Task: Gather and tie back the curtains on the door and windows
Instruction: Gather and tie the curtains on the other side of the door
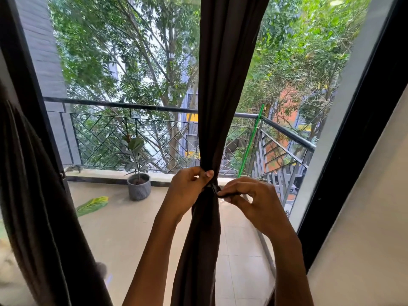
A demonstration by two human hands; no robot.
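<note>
The dark brown curtain (223, 96) hangs down the middle of the glass, bunched to a narrow waist right between the two hands. A dark tie-back (213, 188) circles that waist. The left hand (189, 187) has its fingers and thumb curled round the gathered cloth, thumb tip on the front of the bundle. Just to its right, the right hand (254, 199) pinches the loose end of the tie-back between thumb and forefinger, its other fingers curled.

Beyond the left hand, outside on the balcony floor (123, 228), stands a potted plant (139, 184) in a ribbed grey pot, with a fallen leaf (92, 205) further left. A metal railing (132, 106) runs behind both hands, and a green pole (251, 140) leans on it above the right hand. A second curtain (33, 195) hangs far left. A black door frame (353, 151) and pale wall (375, 228) lie right of the right hand.
</note>
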